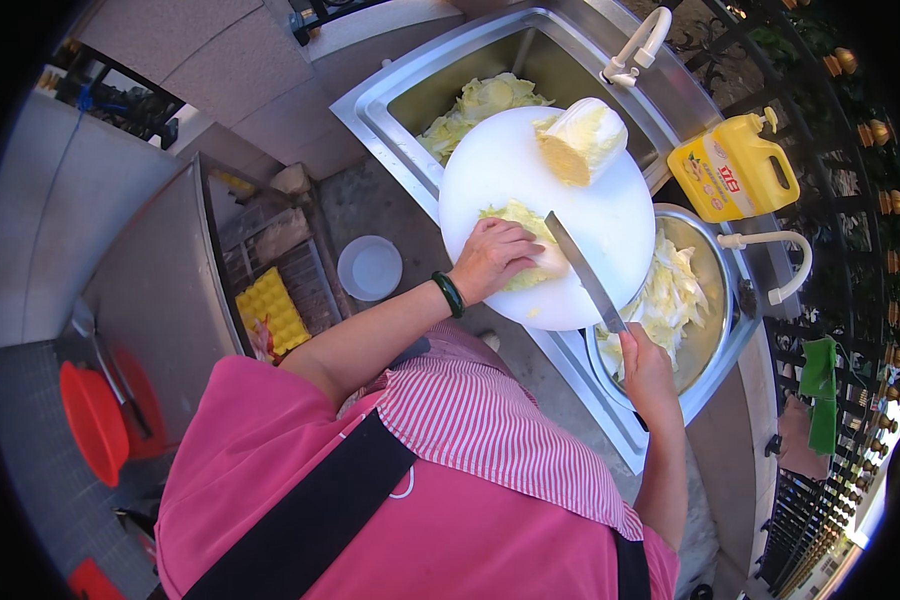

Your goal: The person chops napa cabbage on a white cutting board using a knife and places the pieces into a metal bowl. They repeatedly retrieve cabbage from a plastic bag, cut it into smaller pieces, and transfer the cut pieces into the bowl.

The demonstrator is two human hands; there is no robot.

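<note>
A round white cutting board point(570, 180) lies across the double stainless steel sink. My left hand point(497, 257) presses on a piece of napa cabbage point(547, 262) near the board's left side. In my right hand point(645, 367) is the handle of a kitchen knife point(581, 262); its blade lies over the board just right of the piece, tip pointing away. A larger cut cabbage half point(586, 139) rests at the board's far side. Cut cabbage leaves point(671, 296) fill part of a round metal basin point(701, 360) at the right, and more leaves point(487, 101) lie in the far sink basin.
A yellow detergent jug point(735, 169) stands at the sink's right edge between two white faucets point(641, 45). A white bucket point(370, 268) is on the floor. At the left are a metal table point(165, 262), a yellow egg tray point(270, 311) and a red basin point(94, 424).
</note>
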